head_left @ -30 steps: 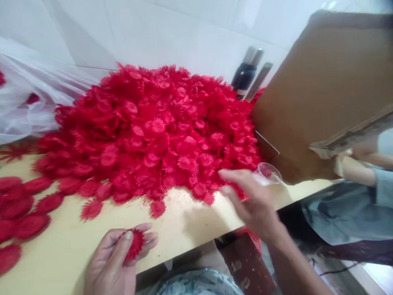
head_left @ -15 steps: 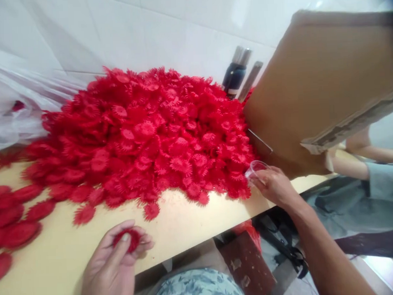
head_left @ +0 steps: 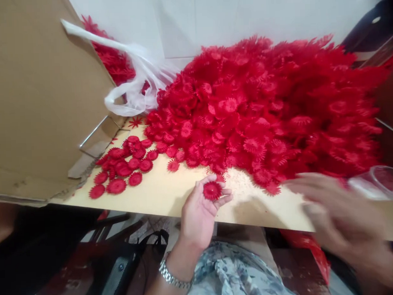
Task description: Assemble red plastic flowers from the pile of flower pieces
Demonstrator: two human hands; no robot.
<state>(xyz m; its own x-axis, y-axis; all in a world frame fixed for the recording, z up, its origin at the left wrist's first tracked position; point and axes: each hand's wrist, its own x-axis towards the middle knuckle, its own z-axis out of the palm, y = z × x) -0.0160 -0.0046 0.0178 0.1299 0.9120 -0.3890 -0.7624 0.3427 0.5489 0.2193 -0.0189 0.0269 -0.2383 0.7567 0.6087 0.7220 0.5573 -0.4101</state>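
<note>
My head swung left — the box point(head_left: 36, 97) now fills 9 o'clock where earlier one stood at 3. My left hand point(head_left: 198, 212) is still pinched on one red flower point(head_left: 212, 191) at the table point(head_left: 166, 196) edge, 6 o'clock of the pile point(head_left: 262, 106). My right hand point(head_left: 341, 220) has pulled back from the pile, blurred — fingers look spread, grip unclear. The cup point(head_left: 378, 182) sits just past it at 3. Loose flowers point(head_left: 123, 167) lie at 9.

No readable text, label, brand, number or sign was found. The cardboard box point(head_left: 36, 97) was seen plain, the plastic bag point(head_left: 133, 93) unprinted, and the wristwatch point(head_left: 171, 275) was shown too small for any marking to be read.
</note>
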